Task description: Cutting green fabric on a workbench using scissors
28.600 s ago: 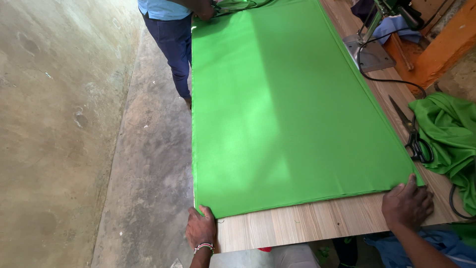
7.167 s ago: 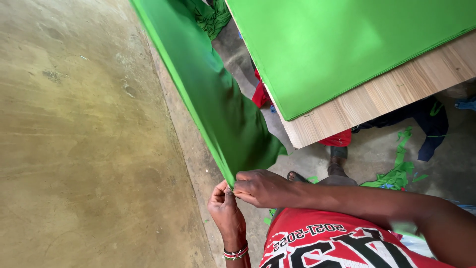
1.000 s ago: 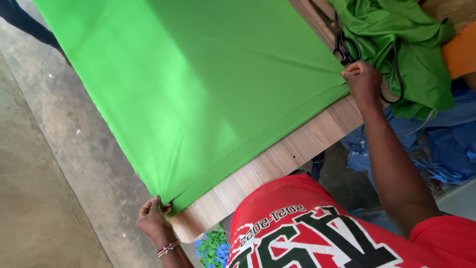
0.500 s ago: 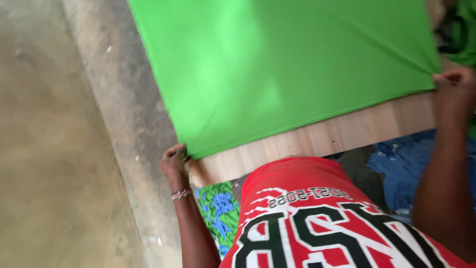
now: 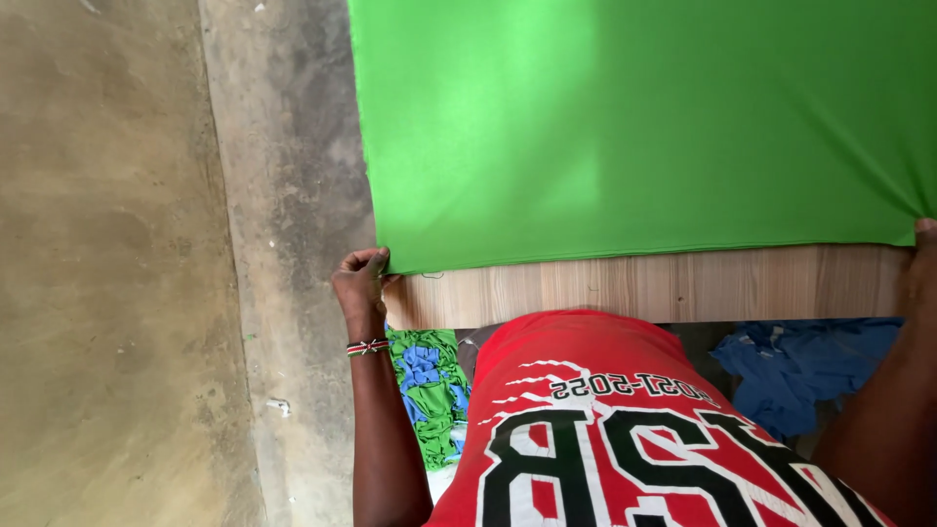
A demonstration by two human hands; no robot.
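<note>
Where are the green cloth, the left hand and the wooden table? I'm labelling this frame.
green cloth point(image 5: 634, 127), head view, on its flat middle.
left hand point(image 5: 359, 281), head view, on the back of the hand at the cloth's corner.
wooden table point(image 5: 664, 286), head view, on its bare near edge.

Half a second ago the cloth point(image 5: 634, 127) lay a little slanted in the view; now its near edge runs almost level along the table point(image 5: 644, 288) edge. The left hand point(image 5: 361, 283) was at the lower left corner of the cloth before and it is there now too, but it appears nearer to the middle of the view. The right hand point(image 5: 922, 259) has slid toward the right border, only part of it shows. The scissors and the heap of green cloth, seen one second ago, are out of view.
</note>
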